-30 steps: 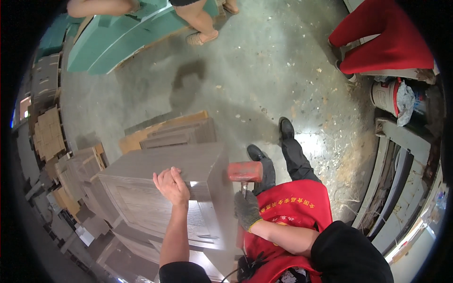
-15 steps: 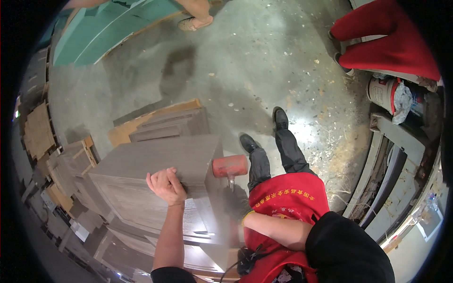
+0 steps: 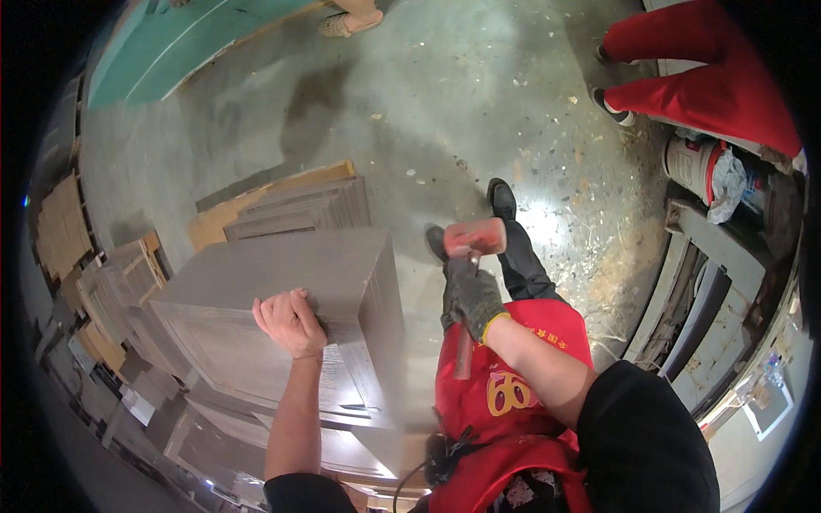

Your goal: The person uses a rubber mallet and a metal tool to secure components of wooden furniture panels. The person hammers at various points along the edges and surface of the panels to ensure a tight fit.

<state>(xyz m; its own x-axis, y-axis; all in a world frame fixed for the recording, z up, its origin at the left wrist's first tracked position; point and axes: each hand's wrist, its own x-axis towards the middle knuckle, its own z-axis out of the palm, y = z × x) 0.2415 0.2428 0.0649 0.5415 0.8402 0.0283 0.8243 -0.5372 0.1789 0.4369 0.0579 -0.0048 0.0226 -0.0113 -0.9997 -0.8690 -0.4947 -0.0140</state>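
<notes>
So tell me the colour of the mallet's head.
Reddish orange mallet head, clearest in the head view, held by the gloved right hand.
</notes>
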